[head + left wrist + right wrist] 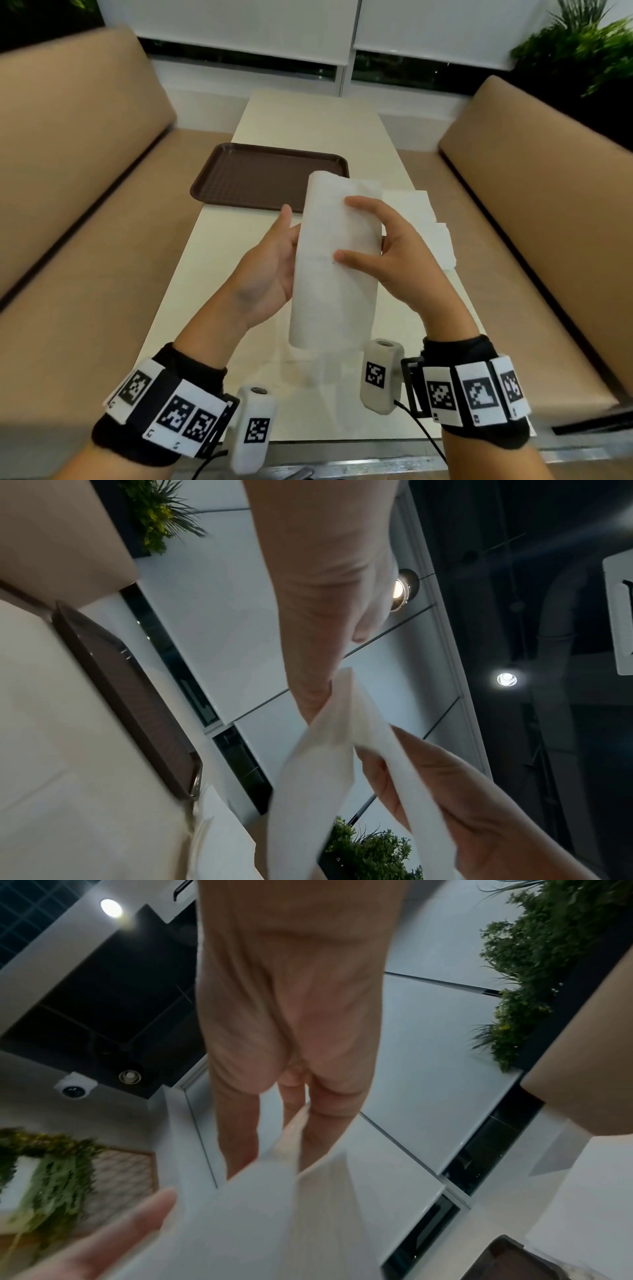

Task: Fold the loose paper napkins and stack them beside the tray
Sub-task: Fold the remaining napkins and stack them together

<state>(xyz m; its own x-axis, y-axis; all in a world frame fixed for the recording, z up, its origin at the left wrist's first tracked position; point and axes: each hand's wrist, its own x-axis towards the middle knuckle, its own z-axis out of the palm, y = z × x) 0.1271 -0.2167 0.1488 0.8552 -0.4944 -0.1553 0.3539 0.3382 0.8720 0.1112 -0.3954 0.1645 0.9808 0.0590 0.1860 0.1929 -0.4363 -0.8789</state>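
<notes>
- Wrist bands: black, carrying printed square markers; sitting nearest the viewer on both forearms.
- Left hand: palm turning inward; thumb pointing up along the paper's left edge; fingers going behind the sheet and clamping on it.
- Right hand: thumb and forefinger curling onto the front of the sheet and pinching it; remaining fingers lying hidden behind the paper.
- Paper napkin: white, long, bending over on itself; being held in the air between both hands, above the table and clear of its surface; upper end overlapping the tray's near right corner in the head view.
- Table: pale cream, narrow, running away from the viewer.
- Folded napkins: white, lying flat on the table just right of the tray, behind the right hand; count cannot be told.
- Tray: dark brown, textured, resting on the table's left side.
- Benches: tan, padded, flanking the table on both sides.
- Window blinds: white, hanging at the far end.
</notes>
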